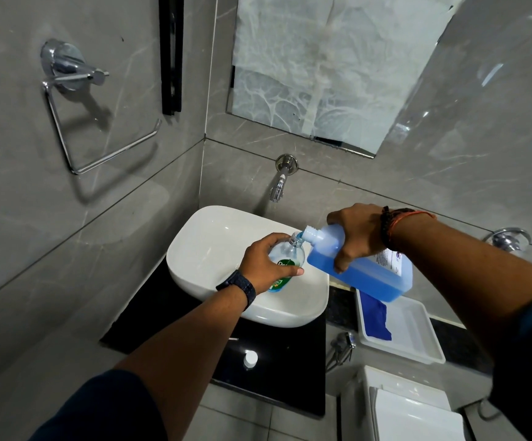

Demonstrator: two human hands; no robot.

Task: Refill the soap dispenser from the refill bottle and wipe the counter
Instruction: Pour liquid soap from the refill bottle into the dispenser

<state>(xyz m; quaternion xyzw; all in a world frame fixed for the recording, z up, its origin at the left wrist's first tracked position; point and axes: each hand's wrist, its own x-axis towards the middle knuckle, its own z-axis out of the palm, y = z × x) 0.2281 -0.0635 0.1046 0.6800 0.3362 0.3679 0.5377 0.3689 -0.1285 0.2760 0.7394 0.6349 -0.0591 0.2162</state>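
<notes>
My left hand (263, 264) grips a small clear soap dispenser bottle (288, 254) with a green label, held over the white sink basin (207, 249). My right hand (358, 235) holds a large refill bottle (369, 275) of blue liquid, tipped down to the left. Its open threaded neck touches the dispenser's mouth and a thin blue stream passes between them. A little blue liquid shows at the dispenser's bottom. A white cap (250, 359) lies on the black counter (277, 377) in front of the basin.
A white tray (417, 332) with a blue cloth (374, 319) sits on the counter to the right. A wall tap (279, 183) juts above the basin. A chrome towel ring (77, 122) hangs on the left wall. A toilet cistern (414, 409) stands at bottom right.
</notes>
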